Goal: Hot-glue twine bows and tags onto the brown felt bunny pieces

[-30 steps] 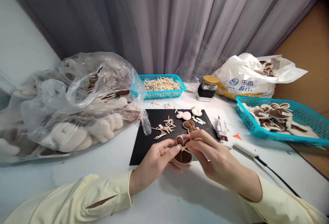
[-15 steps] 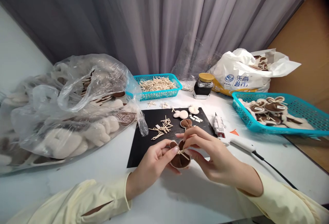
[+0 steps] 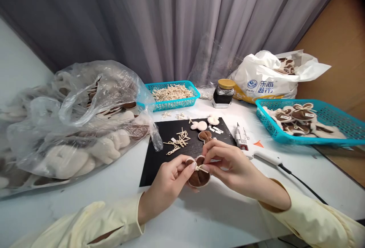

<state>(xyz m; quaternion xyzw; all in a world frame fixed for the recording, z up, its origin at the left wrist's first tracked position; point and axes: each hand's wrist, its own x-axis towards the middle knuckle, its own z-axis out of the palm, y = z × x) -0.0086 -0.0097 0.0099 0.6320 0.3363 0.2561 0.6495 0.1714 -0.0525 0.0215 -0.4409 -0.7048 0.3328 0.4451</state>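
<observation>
Between my two hands is a brown suede piece with a fleecy white edge, shaped with a round body and two ear-like lobes. A cream cord bow lies across its narrow middle. My left hand grips the piece from the left, thumb at the bow's knot. My right hand pinches at the bow's right side near the upper lobe, fingertips closed. Just beyond, another brown piece lies on the black mat, with several loose cord bows to its left.
A glue gun with a black cable lies right of the mat. Behind stand a blue basket of cord bows, a yellow-lidded jar and a white bag. A blue basket holds finished-looking pieces; a clear plastic bag bulges at left.
My right hand's fingers have drawn closer together at the bow and the upper lobe. My left hand keeps its grip on the piece. The view has shifted slightly.
</observation>
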